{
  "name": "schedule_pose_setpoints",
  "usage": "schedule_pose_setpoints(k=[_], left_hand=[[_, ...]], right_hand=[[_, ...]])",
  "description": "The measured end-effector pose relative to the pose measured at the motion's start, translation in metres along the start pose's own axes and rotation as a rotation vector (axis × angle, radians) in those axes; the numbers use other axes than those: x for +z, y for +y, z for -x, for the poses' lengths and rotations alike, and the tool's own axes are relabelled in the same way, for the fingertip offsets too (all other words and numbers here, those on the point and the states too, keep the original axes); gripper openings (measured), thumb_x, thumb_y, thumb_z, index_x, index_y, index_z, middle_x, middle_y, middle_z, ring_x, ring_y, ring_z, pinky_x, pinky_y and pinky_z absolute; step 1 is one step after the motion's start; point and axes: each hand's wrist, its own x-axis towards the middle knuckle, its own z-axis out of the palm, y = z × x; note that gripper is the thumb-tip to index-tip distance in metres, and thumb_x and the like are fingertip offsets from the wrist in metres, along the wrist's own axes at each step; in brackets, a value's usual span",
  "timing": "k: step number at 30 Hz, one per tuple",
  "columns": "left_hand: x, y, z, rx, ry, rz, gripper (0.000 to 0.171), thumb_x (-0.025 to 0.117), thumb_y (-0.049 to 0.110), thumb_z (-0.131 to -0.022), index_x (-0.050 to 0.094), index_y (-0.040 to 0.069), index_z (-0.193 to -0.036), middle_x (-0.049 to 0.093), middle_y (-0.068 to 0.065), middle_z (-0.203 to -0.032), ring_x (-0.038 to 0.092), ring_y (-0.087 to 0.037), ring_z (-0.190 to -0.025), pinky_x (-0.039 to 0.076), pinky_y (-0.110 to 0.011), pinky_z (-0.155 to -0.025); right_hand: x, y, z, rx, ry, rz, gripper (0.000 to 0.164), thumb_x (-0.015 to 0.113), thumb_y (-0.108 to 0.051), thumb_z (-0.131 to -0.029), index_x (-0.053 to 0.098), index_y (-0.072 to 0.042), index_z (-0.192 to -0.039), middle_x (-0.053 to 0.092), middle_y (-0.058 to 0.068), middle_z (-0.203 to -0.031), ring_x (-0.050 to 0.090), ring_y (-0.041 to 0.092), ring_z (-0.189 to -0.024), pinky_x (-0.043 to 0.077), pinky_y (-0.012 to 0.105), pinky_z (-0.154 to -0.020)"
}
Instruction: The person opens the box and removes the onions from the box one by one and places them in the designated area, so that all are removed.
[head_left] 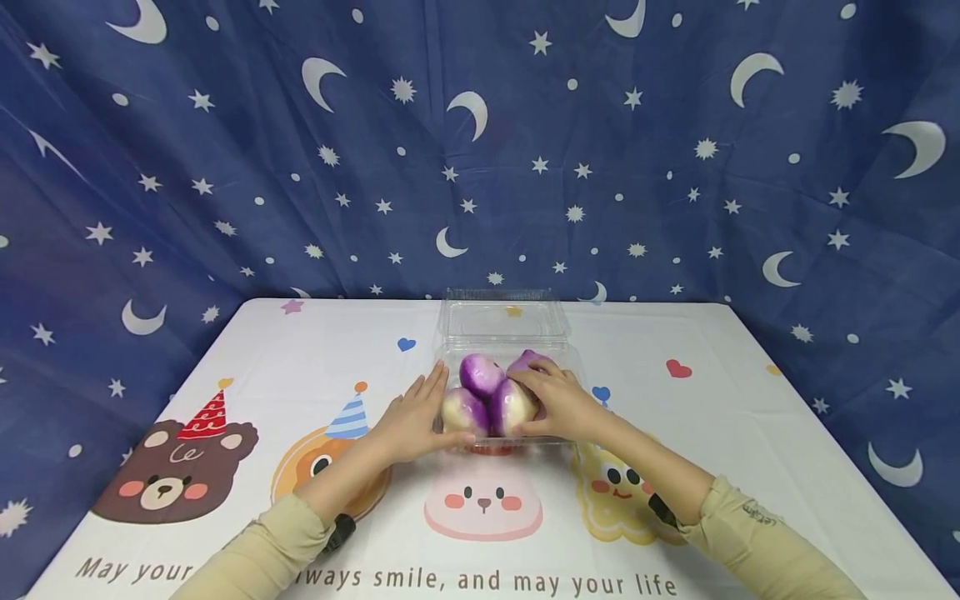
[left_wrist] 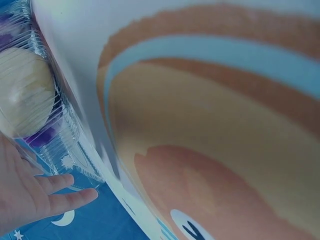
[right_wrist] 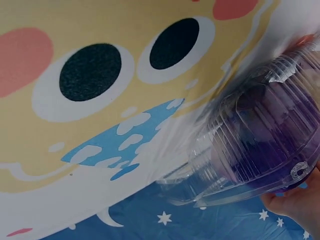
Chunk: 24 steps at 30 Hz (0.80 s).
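Note:
A clear plastic clamshell box [head_left: 566,433] sits on the table with its lid [head_left: 502,319] folded back. Inside are several glossy purple-and-white round vegetables resembling turnips, among them a front-left turnip [head_left: 459,410], a rear one [head_left: 481,373] and a front-right one [head_left: 512,407]. A mostly purple piece [head_left: 527,361] lies at the back right, partly hidden by fingers. My left hand [head_left: 412,421] rests against the box's left side, fingers straight, thumb along the front rim. My right hand [head_left: 558,404] reaches over the right wall and holds the front-right turnip between thumb and fingers.
The white tablecloth [head_left: 337,358] carries printed cartoon animals, hearts and lettering. Behind the table hangs a dark blue curtain [head_left: 510,217] with moons and stars. In the right wrist view, the box's ribbed side wall [right_wrist: 235,140] stands beside the hand.

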Motion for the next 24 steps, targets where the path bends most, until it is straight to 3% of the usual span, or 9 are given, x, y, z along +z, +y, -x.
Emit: schedule_pose_setpoints(k=[7,24], left_hand=[[-0.0002,0.0004,-0.0019,-0.002,-0.001,0.000,0.110,0.057,0.069,-0.078,0.010,0.002,-0.151,0.003,-0.012,-0.159,0.019,-0.046,-0.141,0.031,-0.068,-0.101],[0.0002,-0.0013,-0.0002,-0.003,-0.003,-0.009,0.110,0.057,0.069,-0.078,0.009,0.002,-0.151,0.003,-0.012,-0.159,0.019,-0.046,-0.141,0.031,-0.068,-0.102]], right_hand=[[-0.0013,0.0010,-0.0005,-0.005,0.023,-0.011,0.072,0.083,-0.034,-0.068,0.054,-0.008,-0.129,0.060,0.007,-0.126,0.042,0.037,-0.128,0.041,0.056,-0.089],[-0.0051,0.0043,0.0005,-0.018,0.144,-0.174,0.069,0.083,-0.026,-0.067,0.056,0.001,-0.125,0.059,0.019,-0.124,0.048,0.040,-0.121,0.039,0.061,-0.098]])
